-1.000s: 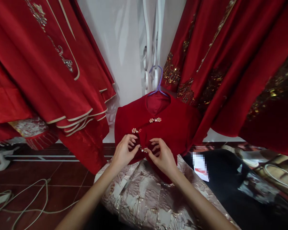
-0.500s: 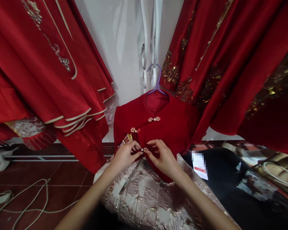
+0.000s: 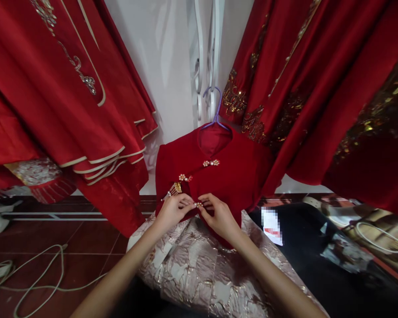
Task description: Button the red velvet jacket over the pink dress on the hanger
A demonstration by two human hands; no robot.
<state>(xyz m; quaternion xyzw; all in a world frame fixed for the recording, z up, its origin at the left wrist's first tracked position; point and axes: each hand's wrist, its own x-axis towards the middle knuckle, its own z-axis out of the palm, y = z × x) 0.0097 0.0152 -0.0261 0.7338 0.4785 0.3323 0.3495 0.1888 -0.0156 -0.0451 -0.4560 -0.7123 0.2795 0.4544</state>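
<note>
A dark red velvet jacket (image 3: 239, 172) hangs on a purple hanger (image 3: 215, 115) in front of me. It has pearl clasps: one at the collar (image 3: 211, 163), one lower left (image 3: 185, 178), and a third (image 3: 198, 204) between my fingertips. My left hand (image 3: 170, 211) pinches the left side of that third clasp. My right hand (image 3: 219, 215) pinches its right side. A gold tassel ornament (image 3: 175, 189) hangs just above my left hand. Under the jacket lies a pale brocade skirt (image 3: 199, 269).
Red embroidered gowns (image 3: 69, 97) hang at the left and more at the right (image 3: 318, 97). A white wall and white rack (image 3: 202, 66) stand behind. Cables (image 3: 43, 274) lie on the dark red tiled floor. A black garment with a tag (image 3: 272, 225) lies at the right.
Both hands drew closer together on the lowest pearl clasp. The gold tassel ornament came into view above my left hand. The view shifted slightly.
</note>
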